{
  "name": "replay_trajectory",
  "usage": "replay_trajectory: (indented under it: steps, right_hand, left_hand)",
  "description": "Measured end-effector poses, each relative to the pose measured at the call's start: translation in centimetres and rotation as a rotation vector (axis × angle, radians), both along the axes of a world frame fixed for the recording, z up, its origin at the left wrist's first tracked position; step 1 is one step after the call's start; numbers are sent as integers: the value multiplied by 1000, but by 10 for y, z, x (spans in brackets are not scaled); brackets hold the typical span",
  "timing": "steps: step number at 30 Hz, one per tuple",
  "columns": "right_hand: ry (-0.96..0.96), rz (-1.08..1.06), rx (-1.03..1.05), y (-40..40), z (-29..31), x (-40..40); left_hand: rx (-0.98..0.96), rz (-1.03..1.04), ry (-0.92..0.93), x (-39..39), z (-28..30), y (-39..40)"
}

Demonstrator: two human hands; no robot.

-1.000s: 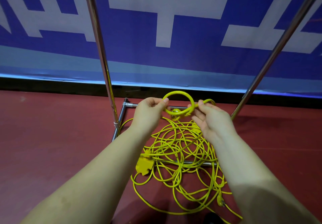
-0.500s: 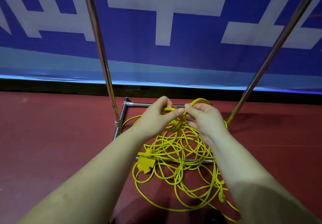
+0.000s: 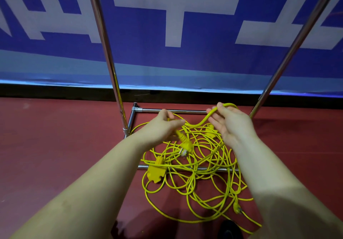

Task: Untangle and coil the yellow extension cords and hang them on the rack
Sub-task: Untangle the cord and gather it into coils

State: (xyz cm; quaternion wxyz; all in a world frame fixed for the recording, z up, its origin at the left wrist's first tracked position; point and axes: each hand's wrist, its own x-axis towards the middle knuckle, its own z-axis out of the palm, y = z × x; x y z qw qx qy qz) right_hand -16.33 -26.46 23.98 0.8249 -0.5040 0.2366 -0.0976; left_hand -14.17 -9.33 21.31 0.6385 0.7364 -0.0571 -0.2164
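Holding a length of yellow cord between them, both hands are working just above the tangle. The left hand (image 3: 163, 125) is curling its fingers round the cord near a yellow plug (image 3: 184, 143), which is hanging below that hand with its pale prongs pointing down. The right hand (image 3: 229, 122) is pinching the same stretch of cord (image 3: 201, 122) between thumb and fingers, so each hand's grip is closing on cord; the strand is sagging in a shallow dip between the two hands and arching over the top of the right hand.

The yellow extension cords (image 3: 194, 181) are lying in a loose tangled heap on the red floor (image 3: 55, 145), spreading over the base bars of the metal rack (image 3: 176, 111). A blocky yellow socket end (image 3: 156, 172) is resting at the heap's left edge, touching the near base bar. Another plug (image 3: 237, 207) is lying at the heap's right side. Two shiny rack poles are rising on either side of the hands, in front of a blue and white banner (image 3: 167, 62).
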Motion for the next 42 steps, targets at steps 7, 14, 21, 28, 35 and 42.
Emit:
replay_trajectory:
  steps: [7, 14, 21, 28, 35, 42]
  right_hand:
    - [25, -197, 164, -30, 4, 3]
    - [70, -117, 31, -39, -5, -2]
    - [671, 471, -1105, -35, -16, -11]
    - [5, 590, -1039, -2, -19, -15]
    - [36, 902, -820, 12, -22, -19]
    - [293, 1109, -1367, -6, -35, -21]
  left_hand:
    - [183, -161, -76, 4, 5, 20]
    - [252, -114, -126, 7, 6, 35]
    - [-54, -24, 3, -1, 17, 31]
    - [-175, -157, 67, -8, 25, 26]
    - [-281, 94, 39, 3, 24, 35]
    - [-617, 649, 169, 31, 22, 71]
